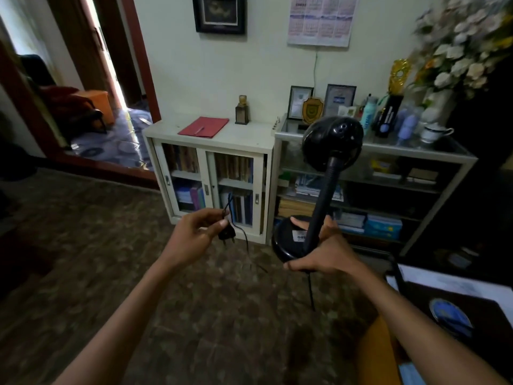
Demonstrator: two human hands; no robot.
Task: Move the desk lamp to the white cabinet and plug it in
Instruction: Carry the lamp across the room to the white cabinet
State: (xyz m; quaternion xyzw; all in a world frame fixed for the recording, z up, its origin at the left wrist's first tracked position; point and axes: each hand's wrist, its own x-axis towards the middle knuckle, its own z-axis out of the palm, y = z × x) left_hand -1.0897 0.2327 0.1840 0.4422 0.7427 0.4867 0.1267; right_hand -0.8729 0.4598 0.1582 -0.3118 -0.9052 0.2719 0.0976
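Observation:
I carry a black desk lamp (330, 159) in mid-air, its round base (286, 240) gripped by my right hand (324, 254); the neck rises to the dome head. My left hand (197, 232) pinches the lamp's black plug (227, 233), and the thin cord (245, 240) hangs from it toward the floor. The white cabinet (241, 137) with sliding glass doors stands ahead against the wall, a couple of steps away. A white power strip (276, 123) seems to lie at the cabinet's right rear edge.
On the cabinet lie a red folder (204, 127) and a small trophy (242, 110). A glass-topped shelf (433, 151) crowded with frames, bottles, a cup and flowers stands right of it. An open doorway (111, 87) is at left. A dark desk corner (458, 309) sits at lower right.

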